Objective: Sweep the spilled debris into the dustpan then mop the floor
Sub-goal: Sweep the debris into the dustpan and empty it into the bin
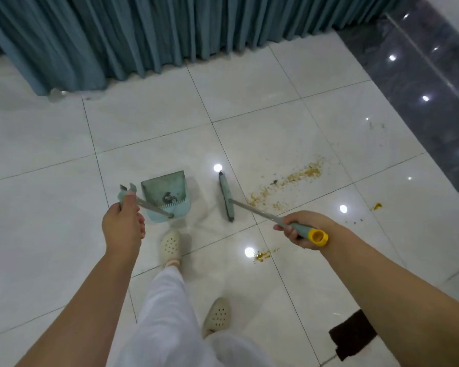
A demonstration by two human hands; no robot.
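Both arms reach forward and down, the left hand (123, 223) and right hand (301, 230) each curled in a closed grip.

A room in a home, it seems: glossy white floor tiles (149, 133) run up to a long teal pleated curtain (143, 35) (dark polished stone (421, 75) borders them right of the curtain).
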